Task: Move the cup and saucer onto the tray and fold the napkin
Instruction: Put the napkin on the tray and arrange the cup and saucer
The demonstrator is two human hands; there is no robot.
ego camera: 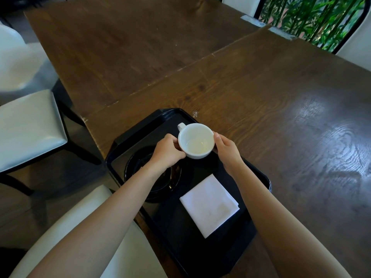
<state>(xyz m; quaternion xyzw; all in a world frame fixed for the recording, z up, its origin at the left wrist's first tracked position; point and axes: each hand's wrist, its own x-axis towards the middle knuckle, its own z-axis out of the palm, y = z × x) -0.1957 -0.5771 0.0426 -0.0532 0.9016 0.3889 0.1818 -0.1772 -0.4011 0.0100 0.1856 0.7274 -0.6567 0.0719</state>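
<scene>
Both hands are holding the white ceramic cup (196,141) from opposite sides over the far part of the black rectangular plastic tray (138,131). Left hand (168,152) is curling its fingers against the cup's left wall, right hand (226,149) is pressing fingers against the right wall; both partly closed around the cup, neither on the handle. Cup is sitting upright, handle pointing to the far left, inside looking empty with a pale residue at the bottom. Can't tell whether the cup base is touching the tray or hanging just above it.

Black round glossy saucer (140,167) is lying on the tray's left half, partly covered by the left forearm; the cup is not on it, sitting beyond and right of it.

White square folded cloth napkin (209,205) is lying flat on the tray's near right area, rotated diamond-wise, near the saucer but apart from it.

Tray is resting on the dark brown wood-grain tabletop (261,97), at its near left edge and angled to it. White padded chair seats (28,129) are standing at the left, off the tabletop.
</scene>
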